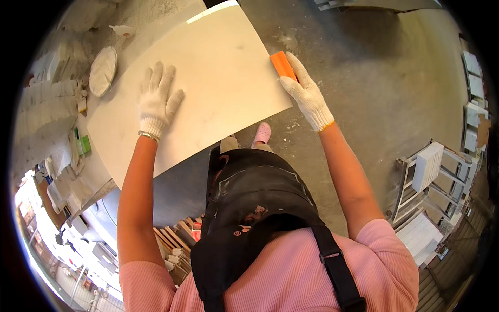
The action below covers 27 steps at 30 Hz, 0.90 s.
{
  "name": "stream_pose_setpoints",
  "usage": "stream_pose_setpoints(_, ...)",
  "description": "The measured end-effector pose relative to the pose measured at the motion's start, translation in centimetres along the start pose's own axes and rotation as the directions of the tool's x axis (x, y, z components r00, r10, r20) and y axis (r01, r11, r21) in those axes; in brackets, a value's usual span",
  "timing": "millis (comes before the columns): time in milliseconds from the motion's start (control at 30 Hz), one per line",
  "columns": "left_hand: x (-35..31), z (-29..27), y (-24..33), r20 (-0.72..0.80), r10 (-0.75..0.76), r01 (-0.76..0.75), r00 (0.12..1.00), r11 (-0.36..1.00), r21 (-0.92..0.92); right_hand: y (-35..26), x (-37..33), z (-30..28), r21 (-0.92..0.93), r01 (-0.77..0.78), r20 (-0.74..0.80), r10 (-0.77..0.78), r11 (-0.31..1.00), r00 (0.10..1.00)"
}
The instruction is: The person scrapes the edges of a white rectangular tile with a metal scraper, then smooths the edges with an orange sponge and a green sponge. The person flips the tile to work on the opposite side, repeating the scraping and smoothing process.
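Note:
A large, pale cream board lies tilted across the work surface, its right edge jutting out over the floor. My left hand, in a white knitted glove, rests flat on the board's left part with the fingers stretched and the thumb apart. At the right edge, my right hand in a matching glove grips an orange sanding block between thumb and fingers. The block is against or just beside that edge; which of these I cannot tell. Its underside is hidden.
Left of the board are a dusty round dish, a green block and dust-covered stacks. A pink shoe shows on the grey floor. A rack with white panels stands at right; wooden strips lie lower left.

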<state>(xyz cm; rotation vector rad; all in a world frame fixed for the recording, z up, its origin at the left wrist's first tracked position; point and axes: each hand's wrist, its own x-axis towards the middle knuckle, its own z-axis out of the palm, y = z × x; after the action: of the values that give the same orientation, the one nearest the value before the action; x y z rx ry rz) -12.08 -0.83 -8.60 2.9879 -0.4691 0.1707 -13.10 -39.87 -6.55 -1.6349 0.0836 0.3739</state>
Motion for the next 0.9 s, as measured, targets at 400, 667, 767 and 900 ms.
stream_pose_setpoints(400, 0.2, 0.1, -0.5, 0.007, 0.024, -0.024, 1.0, 1.0, 0.013, 1.4, 0.8, 0.7, 0.185, -0.061, -0.081, 0.077, 0.981, 0.994)
stream_pose_setpoints(667, -0.6, 0.4, -0.6, 0.028, 0.037, -0.034, 0.999, 0.996, -0.079, 3.7, -8.5, 5.6, 0.718, 0.13, -0.434, 0.293, 0.684, 0.852)
stream_pose_setpoints(767, -0.4, 0.3, -0.6, 0.023, 0.07, -0.067, 0.997, 0.99, -0.122, 2.3, -8.8, 9.9, 0.718, 0.242, -0.562, 0.34, 0.652, 0.754)
stream_pose_setpoints(900, -0.3, -0.9, -0.1, 0.18, 0.15, -0.136, 0.972, 0.987, -0.091, 1.7, -7.0, 12.5, 0.625, 0.33, -0.669, 0.267, 0.708, 0.694)
